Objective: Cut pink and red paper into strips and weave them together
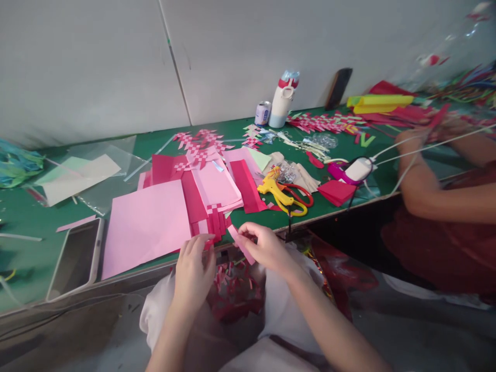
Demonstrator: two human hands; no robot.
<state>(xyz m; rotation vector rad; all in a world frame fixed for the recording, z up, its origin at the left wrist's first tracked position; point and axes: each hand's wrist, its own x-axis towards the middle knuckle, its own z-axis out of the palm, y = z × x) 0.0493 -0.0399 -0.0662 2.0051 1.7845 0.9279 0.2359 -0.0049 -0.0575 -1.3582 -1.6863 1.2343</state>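
My right hand [267, 248] pinches a narrow pink paper strip [241, 245] between thumb and fingers, just off the table's front edge. Opposite it, my left hand [194, 266] has its fingers stretched and its thumb apart. The left fingertips are at the edge of a red and pink woven paper piece [214, 219]; whether they press on it I cannot tell. Close to that hand lies a large pink paper sheet [149, 227]. Behind the hands are stacked pink sheets [217, 183] and red paper [246, 186]. Scissors with yellow and red handles [296, 202] lie right of the stack.
A smartphone [75, 258] lies at the left front. Farther back stand a drink can [262, 114] and a white bottle [281, 106]. A white charger [358, 169] with cables is at right, near another person's arm [445, 201]. Paper scraps [236, 279] lie below the table edge.
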